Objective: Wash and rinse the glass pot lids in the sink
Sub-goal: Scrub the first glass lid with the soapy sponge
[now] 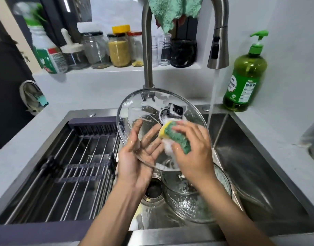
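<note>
A soapy glass pot lid (135,110) with a black knob (175,110) is held tilted above the steel sink (259,157). My left hand (135,157) supports it from below, fingers showing through the glass. My right hand (191,150) presses a foamy green-and-yellow sponge (175,137) against the lid near the knob. A second glass lid (191,205) lies in the sink bottom beneath my right forearm, dotted with suds.
Water runs from the faucet head (218,50) into the sink's right side. A metal drying rack (63,166) spans the sink's left half. A green soap bottle (245,77) stands at the back right. Jars (119,48) line the ledge. The drain (153,189) is beside the lower lid.
</note>
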The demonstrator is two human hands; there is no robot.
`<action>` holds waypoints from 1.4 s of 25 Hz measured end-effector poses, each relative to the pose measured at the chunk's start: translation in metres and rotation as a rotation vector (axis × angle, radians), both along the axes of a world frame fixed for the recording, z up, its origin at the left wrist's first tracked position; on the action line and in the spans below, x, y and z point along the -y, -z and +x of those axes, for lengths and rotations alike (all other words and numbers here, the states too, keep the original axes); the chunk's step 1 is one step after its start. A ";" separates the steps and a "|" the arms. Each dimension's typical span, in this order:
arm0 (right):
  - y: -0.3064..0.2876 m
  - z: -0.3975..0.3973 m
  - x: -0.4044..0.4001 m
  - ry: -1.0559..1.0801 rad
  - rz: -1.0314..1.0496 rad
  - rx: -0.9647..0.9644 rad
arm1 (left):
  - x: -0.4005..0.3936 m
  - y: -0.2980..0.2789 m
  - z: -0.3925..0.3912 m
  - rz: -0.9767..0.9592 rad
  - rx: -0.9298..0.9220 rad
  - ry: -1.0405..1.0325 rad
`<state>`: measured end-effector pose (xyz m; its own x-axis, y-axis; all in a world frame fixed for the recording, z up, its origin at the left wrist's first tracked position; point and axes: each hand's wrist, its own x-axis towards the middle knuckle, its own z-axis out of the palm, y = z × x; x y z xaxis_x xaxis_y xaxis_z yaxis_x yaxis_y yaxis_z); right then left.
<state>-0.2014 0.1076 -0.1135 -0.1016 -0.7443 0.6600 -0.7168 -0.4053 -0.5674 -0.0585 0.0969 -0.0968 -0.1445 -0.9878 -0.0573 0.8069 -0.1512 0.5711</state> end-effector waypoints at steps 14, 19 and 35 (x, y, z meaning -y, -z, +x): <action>-0.003 0.002 -0.004 -0.113 -0.171 -0.108 | 0.002 0.009 0.002 -0.083 0.010 0.031; -0.001 -0.013 0.000 -0.162 -0.166 -0.125 | 0.000 0.012 -0.003 -0.040 0.057 -0.010; -0.008 -0.021 -0.001 -0.086 0.187 0.524 | -0.003 0.009 0.004 -0.151 0.229 -0.018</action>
